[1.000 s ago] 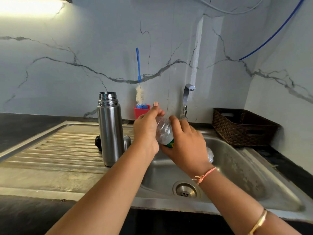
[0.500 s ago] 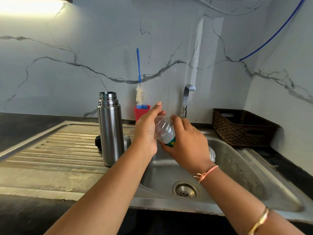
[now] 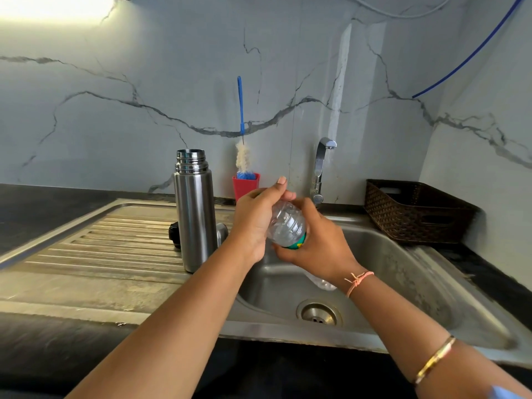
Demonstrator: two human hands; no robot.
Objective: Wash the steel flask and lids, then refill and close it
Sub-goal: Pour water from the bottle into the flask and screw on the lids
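- The step in hand looks like opening the plastic bottle [image 3: 286, 226] so that it can refill the steel flask [image 3: 195, 214]. The body should be held firm but not squeezed, or water may spurt out as the cap loosens.
- It is best opened over the sink [image 3: 403, 269], then tipped slowly into the narrow mouth of the flask.
- The flask stands upright and open on the drainboard [image 3: 100, 249], just left of the hands. A black lid [image 3: 173, 234] and a steel cap [image 3: 222, 231] lie behind it.
- The left grip [image 3: 253, 223] curls over the neck end of the bottle, thumb up. The cap itself is hidden.
- The right grip [image 3: 319, 246] wraps the bottle at its label, wrist bent.
- The bottle lies tilted, with its base low over the basin.
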